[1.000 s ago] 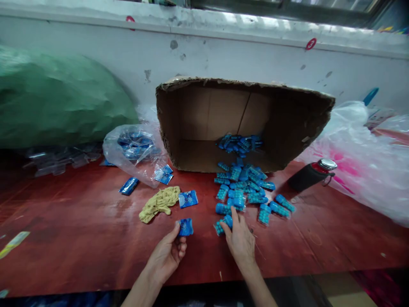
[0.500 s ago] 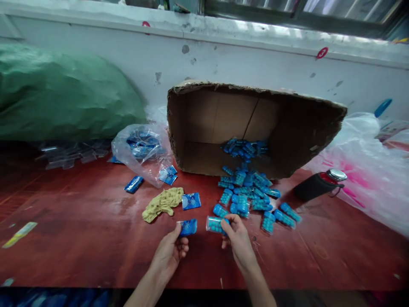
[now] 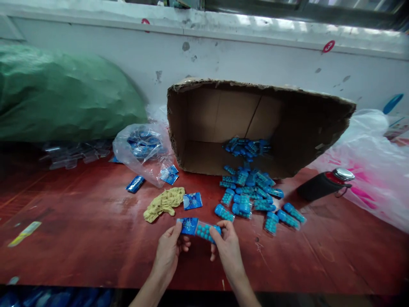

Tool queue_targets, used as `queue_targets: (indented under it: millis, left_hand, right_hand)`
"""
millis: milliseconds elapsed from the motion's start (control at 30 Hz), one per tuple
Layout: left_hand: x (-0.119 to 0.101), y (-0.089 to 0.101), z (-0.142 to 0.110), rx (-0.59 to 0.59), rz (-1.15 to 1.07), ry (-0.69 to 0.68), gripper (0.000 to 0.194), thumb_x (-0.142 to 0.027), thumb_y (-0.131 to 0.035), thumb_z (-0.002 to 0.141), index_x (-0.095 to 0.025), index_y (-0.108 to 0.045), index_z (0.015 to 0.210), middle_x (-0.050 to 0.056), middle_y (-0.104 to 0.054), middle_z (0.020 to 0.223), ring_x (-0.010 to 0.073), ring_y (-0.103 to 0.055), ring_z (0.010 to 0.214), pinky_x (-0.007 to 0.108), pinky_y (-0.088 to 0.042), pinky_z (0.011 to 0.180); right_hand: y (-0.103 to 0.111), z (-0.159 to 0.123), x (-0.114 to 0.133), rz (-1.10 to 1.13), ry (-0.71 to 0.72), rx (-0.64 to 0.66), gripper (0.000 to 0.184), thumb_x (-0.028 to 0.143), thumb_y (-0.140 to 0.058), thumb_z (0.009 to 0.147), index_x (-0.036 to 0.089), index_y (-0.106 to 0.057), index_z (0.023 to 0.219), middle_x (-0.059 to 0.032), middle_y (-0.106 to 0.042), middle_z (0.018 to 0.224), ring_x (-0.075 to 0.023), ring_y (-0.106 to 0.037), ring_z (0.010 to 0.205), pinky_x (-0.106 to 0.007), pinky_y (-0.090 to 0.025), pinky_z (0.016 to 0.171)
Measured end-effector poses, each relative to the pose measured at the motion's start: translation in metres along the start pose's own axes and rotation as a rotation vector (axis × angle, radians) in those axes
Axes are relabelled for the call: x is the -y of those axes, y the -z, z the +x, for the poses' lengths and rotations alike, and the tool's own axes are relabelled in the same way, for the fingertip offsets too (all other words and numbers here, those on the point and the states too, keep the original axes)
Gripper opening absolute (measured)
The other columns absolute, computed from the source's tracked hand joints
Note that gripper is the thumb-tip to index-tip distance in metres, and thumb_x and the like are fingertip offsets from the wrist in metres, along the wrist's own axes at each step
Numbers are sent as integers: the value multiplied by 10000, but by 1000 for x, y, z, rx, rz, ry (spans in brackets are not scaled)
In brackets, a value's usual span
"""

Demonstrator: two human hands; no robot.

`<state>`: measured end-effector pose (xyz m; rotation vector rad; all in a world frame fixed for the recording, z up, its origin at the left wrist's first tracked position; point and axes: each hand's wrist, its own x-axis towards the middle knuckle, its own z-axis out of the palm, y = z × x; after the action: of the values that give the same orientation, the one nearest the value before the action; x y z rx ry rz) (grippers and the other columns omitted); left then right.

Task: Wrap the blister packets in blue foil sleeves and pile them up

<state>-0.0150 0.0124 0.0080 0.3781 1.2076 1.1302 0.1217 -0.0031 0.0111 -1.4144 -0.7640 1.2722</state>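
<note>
Between thumb and fingers my left hand pinches a small blue packet. My right hand is closed on the blue-capped end of a clear bottle filled with turquoise balls. The bottle's clear end meets the right edge of the packet, just above the table. Behind my right hand lies a loose pile of the same bottles, which runs back into the cardboard box. Another blue packet and a crumpled yellow glove lie beyond my left hand.
A cardboard box on its side opens toward me. To its left are a clear bag of blue packets and a big green sack. A black flask and white plastic bags stand at the right of the red table.
My right hand has picked a bottle from the pile's near edge and brought it left against the packet. My left hand keeps hold of the packet. The view has shifted slightly.
</note>
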Motion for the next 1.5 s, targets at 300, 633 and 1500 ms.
queue_targets:
  millis: [300, 633, 1500]
  left_hand:
    - [-4, 2, 2, -35, -48, -1, 333, -428, -690, 573, -142, -526, 627, -17, -558, 427, 103, -530, 397, 183, -368, 365]
    - [-3, -3, -2, -16, -67, 20, 341, -428, -703, 546, -141, -537, 622, -13, -558, 434, 104, -527, 400, 188, -378, 367]
    - [-14, 1, 5, 16, -65, 79, 236, -249, -694, 619, -134, -548, 763, 15, -650, 627, 119, -588, 540, 238, -482, 500]
  right_hand:
    - [2, 2, 3, 138, 85, -78, 290, 407, -584, 736, 214, -375, 789, 117, -449, 484, -58, -432, 310, -177, -423, 284]
    - [-9, -7, -4, 58, 43, -36, 307, 435, -583, 714, 211, -379, 764, 104, -445, 526, -62, -449, 339, -192, -443, 292]
    - [-10, -12, -23, -130, 112, 2, 232, 355, -573, 721, 197, -473, 858, 77, -450, 542, -76, -442, 396, -164, -384, 313]
